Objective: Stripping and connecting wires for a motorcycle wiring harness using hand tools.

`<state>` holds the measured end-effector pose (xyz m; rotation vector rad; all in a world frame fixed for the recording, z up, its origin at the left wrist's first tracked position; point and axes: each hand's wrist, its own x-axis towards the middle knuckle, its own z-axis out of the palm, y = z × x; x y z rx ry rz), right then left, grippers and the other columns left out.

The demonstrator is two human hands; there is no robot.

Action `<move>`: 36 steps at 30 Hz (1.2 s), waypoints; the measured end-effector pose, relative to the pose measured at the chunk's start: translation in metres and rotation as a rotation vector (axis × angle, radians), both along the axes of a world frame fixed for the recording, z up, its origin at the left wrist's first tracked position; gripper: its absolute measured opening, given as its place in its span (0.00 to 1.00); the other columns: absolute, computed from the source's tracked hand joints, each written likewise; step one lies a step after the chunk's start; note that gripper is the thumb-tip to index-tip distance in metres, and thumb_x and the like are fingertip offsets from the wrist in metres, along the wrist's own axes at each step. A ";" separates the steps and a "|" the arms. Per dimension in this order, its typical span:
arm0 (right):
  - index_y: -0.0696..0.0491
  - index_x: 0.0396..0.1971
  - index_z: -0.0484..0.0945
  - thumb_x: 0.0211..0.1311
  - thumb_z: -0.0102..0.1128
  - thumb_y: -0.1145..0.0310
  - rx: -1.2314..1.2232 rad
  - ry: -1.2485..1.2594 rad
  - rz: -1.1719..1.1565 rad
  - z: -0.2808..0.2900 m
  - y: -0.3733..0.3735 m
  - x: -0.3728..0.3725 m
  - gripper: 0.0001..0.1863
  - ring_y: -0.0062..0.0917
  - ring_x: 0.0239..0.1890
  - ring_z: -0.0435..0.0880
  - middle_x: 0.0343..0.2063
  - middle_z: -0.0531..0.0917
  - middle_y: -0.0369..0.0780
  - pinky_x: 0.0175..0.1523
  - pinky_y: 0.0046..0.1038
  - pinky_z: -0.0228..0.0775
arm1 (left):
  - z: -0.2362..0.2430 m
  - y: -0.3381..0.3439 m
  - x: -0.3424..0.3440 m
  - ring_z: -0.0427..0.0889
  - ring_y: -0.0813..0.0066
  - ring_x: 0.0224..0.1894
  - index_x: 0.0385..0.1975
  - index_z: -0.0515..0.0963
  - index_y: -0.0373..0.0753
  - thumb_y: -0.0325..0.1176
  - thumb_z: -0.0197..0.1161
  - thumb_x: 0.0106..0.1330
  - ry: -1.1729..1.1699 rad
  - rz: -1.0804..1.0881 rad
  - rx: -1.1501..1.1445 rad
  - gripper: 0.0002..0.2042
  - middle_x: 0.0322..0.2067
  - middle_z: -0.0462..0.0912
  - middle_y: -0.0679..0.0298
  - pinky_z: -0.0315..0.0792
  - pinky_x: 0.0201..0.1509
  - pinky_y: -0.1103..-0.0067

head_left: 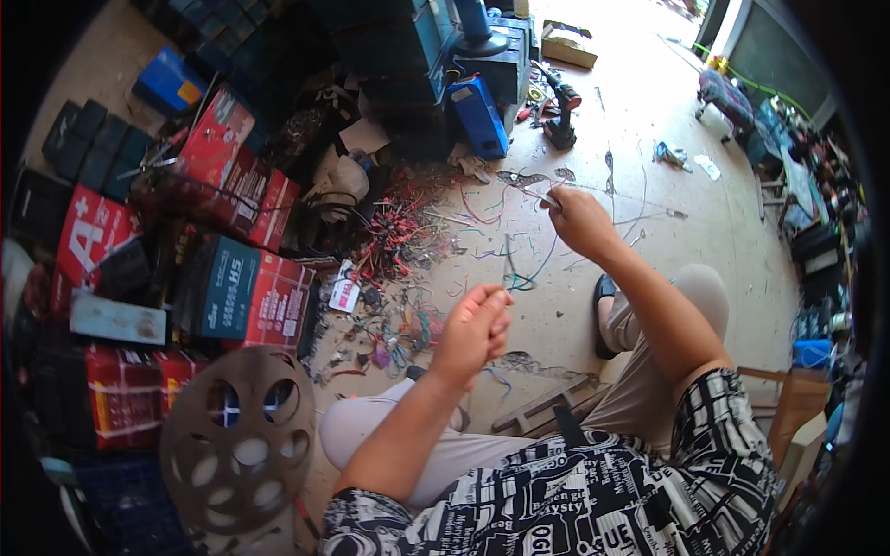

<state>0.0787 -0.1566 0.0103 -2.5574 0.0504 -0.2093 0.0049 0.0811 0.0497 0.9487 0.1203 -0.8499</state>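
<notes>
Wire [542, 193], thin and pale, pinched in the right hand [579, 222]; its short visible end points up and to the left of that hand, long axis on that slant. How far it runs beyond the fingers is hard to make out against the floor. Left hand [473, 332] closed in a loose fist, nearer the body and below-left of the right hand; whether it grips anything cannot be told, the fingers hide it.

Wire scraps [399, 243], red, blue and green, heaped on the floor left of both hands. Boxes [241, 287], red and teal, stacked further left, partly in shadow. Perforated metal disc [239, 435] below-left of the left hand. Drill [561, 116] lying above the right hand, well apart. Blue case [480, 116] just left of it.

Floor [649, 167]: pale concrete, cracked, sunlit. Room cluttered; right edge dim and cut off by the lens rim.
</notes>
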 end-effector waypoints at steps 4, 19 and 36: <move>0.57 0.40 0.80 0.61 0.52 0.69 0.731 0.394 0.124 0.020 0.022 -0.018 0.12 0.14 0.20 0.70 0.22 0.78 0.32 0.27 0.19 0.63 | -0.004 0.003 0.012 0.53 0.90 0.12 0.34 0.70 0.41 0.34 0.50 0.69 -0.048 0.044 0.031 0.05 0.16 0.60 0.77 0.48 0.14 0.89; 0.57 0.35 0.73 0.65 0.47 0.64 0.387 0.156 0.639 0.031 0.023 -0.032 0.12 0.38 0.38 0.77 0.32 0.78 0.45 0.44 0.35 0.67 | -0.008 0.010 0.014 0.51 0.87 0.10 0.34 0.69 0.40 0.34 0.47 0.70 0.004 -0.060 -0.002 0.06 0.13 0.56 0.75 0.46 0.13 0.86; 0.51 0.48 0.74 0.61 0.54 0.65 0.299 0.069 0.535 0.035 0.053 -0.033 0.16 0.39 0.38 0.80 0.35 0.80 0.45 0.45 0.35 0.71 | 0.010 0.053 0.021 0.51 0.88 0.12 0.34 0.68 0.40 0.33 0.44 0.72 -0.185 0.254 -0.089 0.07 0.15 0.56 0.74 0.47 0.13 0.88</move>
